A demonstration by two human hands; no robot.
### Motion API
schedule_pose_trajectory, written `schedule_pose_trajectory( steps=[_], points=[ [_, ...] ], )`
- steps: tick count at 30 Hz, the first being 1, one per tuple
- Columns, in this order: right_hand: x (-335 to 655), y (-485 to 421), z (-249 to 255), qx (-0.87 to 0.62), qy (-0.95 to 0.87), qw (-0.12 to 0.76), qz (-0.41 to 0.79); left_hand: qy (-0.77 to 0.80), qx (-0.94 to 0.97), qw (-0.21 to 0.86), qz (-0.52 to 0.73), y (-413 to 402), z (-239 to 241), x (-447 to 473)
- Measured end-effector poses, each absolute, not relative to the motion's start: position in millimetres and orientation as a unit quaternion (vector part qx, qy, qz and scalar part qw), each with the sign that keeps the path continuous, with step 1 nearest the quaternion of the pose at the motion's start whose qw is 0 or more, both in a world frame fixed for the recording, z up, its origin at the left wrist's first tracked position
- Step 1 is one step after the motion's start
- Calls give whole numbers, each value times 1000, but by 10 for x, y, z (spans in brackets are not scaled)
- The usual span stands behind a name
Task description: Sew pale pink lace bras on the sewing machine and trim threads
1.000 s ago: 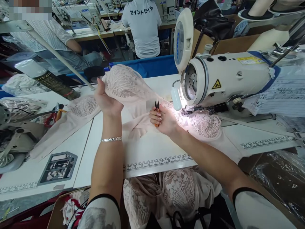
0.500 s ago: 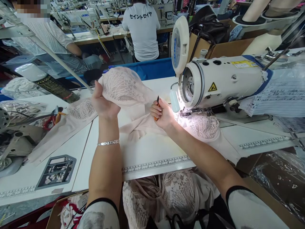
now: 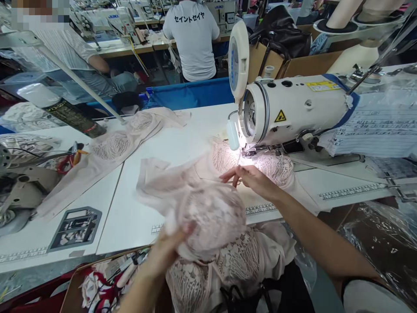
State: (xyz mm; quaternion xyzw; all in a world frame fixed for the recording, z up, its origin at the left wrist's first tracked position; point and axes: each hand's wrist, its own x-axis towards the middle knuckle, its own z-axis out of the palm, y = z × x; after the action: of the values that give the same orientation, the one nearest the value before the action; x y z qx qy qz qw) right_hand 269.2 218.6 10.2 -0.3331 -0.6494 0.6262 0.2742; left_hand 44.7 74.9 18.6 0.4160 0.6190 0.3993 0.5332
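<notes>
A pale pink lace bra [image 3: 211,213], smeared by motion, hangs over the table's front edge. My left hand [image 3: 176,239], also blurred, is closed on its near side. Its plain fabric wing [image 3: 156,178] trails back over the white table. My right hand [image 3: 249,178] is at the far side of this bra, beside the sewing machine [image 3: 293,108], with its fingers bent. Whatever lies in those fingers is mostly hidden; a small orange bit shows below them. Under the lit needle area lies another lace piece [image 3: 276,169].
More lace bras [image 3: 112,145] lie along the table's left side near red-handled scissors [image 3: 67,163] and a spray can [image 3: 71,115]. Lace pieces [image 3: 241,256] rest at my lap. A box [image 3: 74,282] stands below the table. Two people sit beyond a blue cloth [image 3: 192,95].
My left hand has brought the bra down and toward me from above the table. My right hand has moved right and lower; the orange-handled pointed tool it held no longer shows clearly.
</notes>
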Motion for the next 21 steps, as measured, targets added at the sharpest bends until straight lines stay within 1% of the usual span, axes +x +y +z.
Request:
schedule_pose_trajectory(
  steps=[2,4,6,8,9,10,11,12,13,14,15,16,18,20,21],
  points=[
    [2722,2069,142,-317,-707,180,606,608,346,607,378,534,-35,730],
    [2758,1916,150,-321,-748,129,566,598,397,607,341,402,-130,847],
    [2834,1766,140,-353,-769,131,517,554,538,578,263,356,-81,785],
    [2938,1639,125,-393,-771,152,477,466,659,564,177,389,64,631],
    [2990,1586,118,-408,-769,164,464,428,682,569,170,434,143,561],
    [3035,1536,113,-415,-767,178,456,407,684,575,190,496,214,513],
    [3071,1490,110,-417,-766,194,449,407,684,560,230,575,267,495],
    [3097,1445,110,-412,-769,210,442,422,691,520,273,670,301,507],
    [3115,1402,115,-401,-775,226,434,447,709,452,305,778,319,543],
    [3129,1361,127,-387,-784,239,423,458,748,368,309,895,326,593],
    [3142,1323,146,-370,-793,248,415,443,796,300,283,1012,331,647],
    [3157,1288,173,-351,-802,251,413,408,841,261,244,1124,344,692],
    [3205,1233,252,-309,-810,237,439,325,899,233,176,1302,413,732],
    [3274,1200,350,-271,-799,197,498,261,917,262,146,1393,537,697],
    [3313,1194,400,-253,-788,174,534,233,916,300,134,1406,603,661]
  ],
)
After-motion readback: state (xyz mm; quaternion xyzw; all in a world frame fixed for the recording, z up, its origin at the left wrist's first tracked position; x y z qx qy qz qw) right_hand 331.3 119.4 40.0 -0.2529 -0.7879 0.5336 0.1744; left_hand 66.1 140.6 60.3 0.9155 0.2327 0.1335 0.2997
